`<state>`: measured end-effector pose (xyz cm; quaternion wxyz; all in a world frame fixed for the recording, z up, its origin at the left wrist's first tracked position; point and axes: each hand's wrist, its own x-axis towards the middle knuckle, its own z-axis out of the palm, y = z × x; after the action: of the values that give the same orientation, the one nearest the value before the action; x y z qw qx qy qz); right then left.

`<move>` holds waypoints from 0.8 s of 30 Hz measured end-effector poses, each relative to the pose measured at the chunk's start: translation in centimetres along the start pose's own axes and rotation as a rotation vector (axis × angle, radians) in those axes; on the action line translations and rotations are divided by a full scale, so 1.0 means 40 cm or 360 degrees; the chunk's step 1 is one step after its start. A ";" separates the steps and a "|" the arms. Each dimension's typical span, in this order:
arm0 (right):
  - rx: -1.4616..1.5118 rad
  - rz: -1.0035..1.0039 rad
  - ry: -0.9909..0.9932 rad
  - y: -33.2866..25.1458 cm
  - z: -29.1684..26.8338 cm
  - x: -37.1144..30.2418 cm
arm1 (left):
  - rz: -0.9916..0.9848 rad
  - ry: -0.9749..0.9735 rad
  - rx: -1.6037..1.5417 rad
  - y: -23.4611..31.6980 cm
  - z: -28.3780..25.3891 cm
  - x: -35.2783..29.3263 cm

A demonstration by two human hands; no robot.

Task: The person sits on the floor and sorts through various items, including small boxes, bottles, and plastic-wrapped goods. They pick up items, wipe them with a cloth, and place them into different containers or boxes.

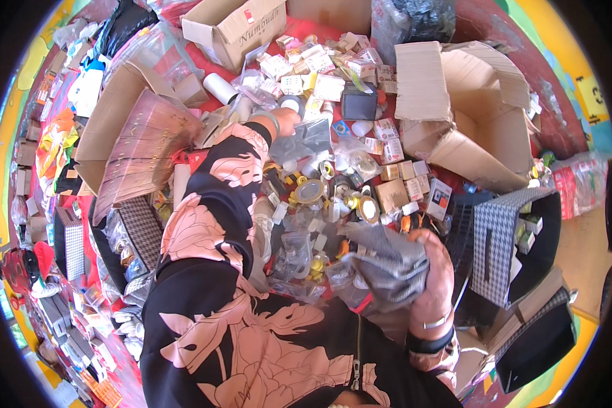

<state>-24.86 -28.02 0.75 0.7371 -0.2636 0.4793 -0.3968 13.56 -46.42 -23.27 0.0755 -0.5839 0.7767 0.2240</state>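
Note:
My right hand is closed round a crumpled grey cloth, which hangs over the near side of the pile. My left arm stretches far forward, and my left hand is among the small goods with its fingers curled in. Whatever is in those fingers is hidden. A white round lid lies just beyond them, and a clear plastic bag is beside the hand. Between my arms lie round tins, small brown boxes, yellow pieces and clear bags.
A big open carton stands at the right, another box at the far side. At the left a tilted carton leans near my arm. Houndstooth-patterned bins stand at the right. Small printed boxes heap up ahead.

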 end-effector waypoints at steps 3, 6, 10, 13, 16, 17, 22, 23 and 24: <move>-0.0246 -0.0054 -0.0098 -0.007 0.003 -0.014 | 0.0120 0.0157 0.0148 0.098 -0.111 -0.089; -0.0149 0.0036 -0.0340 0.016 -0.006 -0.003 | 0.0273 0.0383 0.0317 0.237 -0.249 -0.235; 0.0120 0.0241 -0.0111 0.035 -0.001 0.039 | 0.0619 0.0789 0.0332 0.394 -0.339 -0.397; 0.0597 0.0117 -0.0286 0.060 -0.050 0.050 | 0.1081 0.1137 0.0530 0.526 -0.374 -0.509; 0.0738 -0.0157 -0.0307 0.063 -0.004 0.016 | 0.1461 0.1533 0.0709 0.604 -0.369 -0.601; 0.0730 -0.0157 -0.0313 0.078 -0.015 0.022 | 0.1460 0.1599 0.0760 0.623 -0.366 -0.623; 0.0547 -0.0359 -0.0293 0.038 -0.040 -0.041 | 0.1346 0.1404 0.0506 0.677 -0.361 -0.667; 0.0503 -0.0387 -0.0268 0.031 -0.053 -0.047 | 0.1303 0.1429 0.0354 0.686 -0.361 -0.671; 0.0463 -0.0401 -0.0259 0.026 -0.070 -0.049 | 0.1240 0.1443 0.0212 0.693 -0.361 -0.684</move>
<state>-27.52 -25.83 -0.22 0.7482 -0.2433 0.3192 -0.5283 -2.02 -22.78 7.12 -0.3144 -0.2875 0.9007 -0.0853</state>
